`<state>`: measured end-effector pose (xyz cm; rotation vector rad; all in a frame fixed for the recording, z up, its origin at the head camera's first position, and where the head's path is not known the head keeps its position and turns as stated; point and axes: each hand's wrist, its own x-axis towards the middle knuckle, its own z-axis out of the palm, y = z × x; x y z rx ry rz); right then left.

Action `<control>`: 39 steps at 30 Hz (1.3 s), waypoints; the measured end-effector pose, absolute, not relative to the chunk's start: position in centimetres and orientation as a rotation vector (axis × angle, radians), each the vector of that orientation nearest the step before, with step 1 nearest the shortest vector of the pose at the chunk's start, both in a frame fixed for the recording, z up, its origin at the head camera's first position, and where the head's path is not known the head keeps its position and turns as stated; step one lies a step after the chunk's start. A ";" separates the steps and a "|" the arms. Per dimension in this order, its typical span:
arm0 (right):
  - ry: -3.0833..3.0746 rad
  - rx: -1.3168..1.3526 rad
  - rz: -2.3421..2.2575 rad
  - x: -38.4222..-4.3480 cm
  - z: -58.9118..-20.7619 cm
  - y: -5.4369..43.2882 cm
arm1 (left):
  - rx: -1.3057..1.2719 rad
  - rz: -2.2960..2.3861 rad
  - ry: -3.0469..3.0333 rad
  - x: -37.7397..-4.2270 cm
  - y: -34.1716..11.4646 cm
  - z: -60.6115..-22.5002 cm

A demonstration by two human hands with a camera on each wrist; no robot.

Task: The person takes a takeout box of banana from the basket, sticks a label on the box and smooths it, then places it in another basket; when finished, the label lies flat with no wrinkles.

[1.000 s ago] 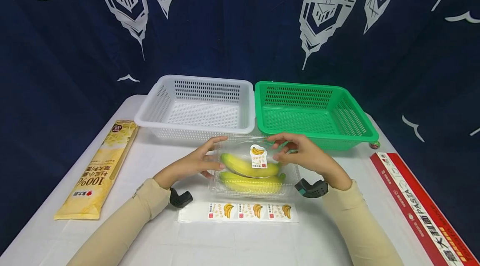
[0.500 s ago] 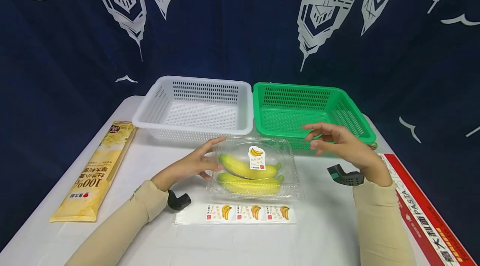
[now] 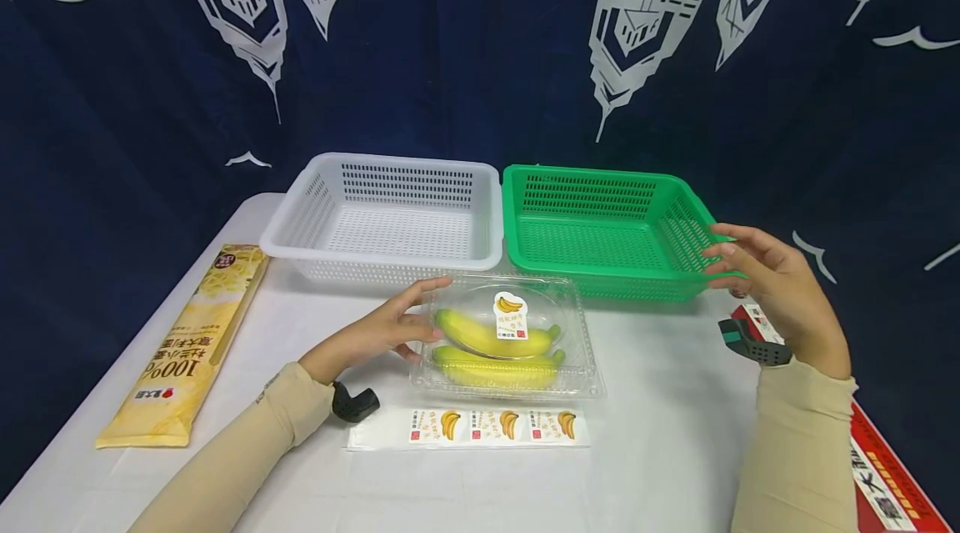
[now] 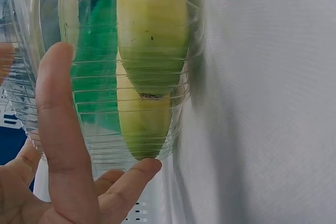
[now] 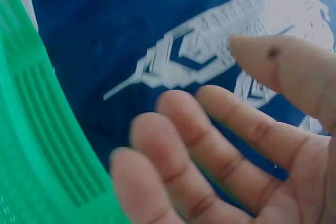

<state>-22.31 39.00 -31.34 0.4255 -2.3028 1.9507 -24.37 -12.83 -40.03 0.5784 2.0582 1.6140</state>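
A clear plastic clamshell box (image 3: pixel 577 324) lies shut on the table. Two bananas (image 3: pixel 495 366) are inside, and a banana sticker (image 3: pixel 512 316) is on its lid. At its left end is my left hand (image 3: pixel 382 329), its fairly straight fingers (image 4: pixel 63 114) resting against the ridged side. My right hand (image 3: pixel 780 287) is raised at the right end of the green basket (image 3: pixel 600 283). In the right wrist view its loosely bent fingers (image 5: pixel 152 145) hold nothing. Whether they touch the basket rim, I cannot tell.
A strip of banana stickers (image 3: pixel 487 428) lies in front of the box. Behind stands a white basket (image 3: pixel 390 253) beside the green one. A yellow pasta packet (image 3: pixel 180 358) is at the left, and a red pasta box (image 3: pixel 892 475) at the right, partly behind my right arm.
My right hand has left the clamshell box and moved right, to the far end of the green basket. My left hand has stayed against the box's left side.
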 end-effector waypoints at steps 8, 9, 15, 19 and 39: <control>-1.977 0.133 2.061 -22.5 -33.3 41.4 | 0.579 1.613 2.053 -24.4 -12.7 -39.8; -1.951 0.084 2.062 -22.4 -33.5 41.7 | 0.578 1.613 2.055 -24.4 -12.7 -39.8; -1.906 -0.160 1.882 -22.9 -35.0 42.3 | 0.588 1.619 2.061 -24.2 -12.6 -39.9; -1.977 -0.268 1.762 -23.5 -36.1 42.4 | 0.584 1.636 2.056 -24.1 -12.7 -40.0; -1.960 -0.160 2.190 -24.5 -39.0 43.0 | 0.477 1.709 2.056 -23.7 -12.3 -39.5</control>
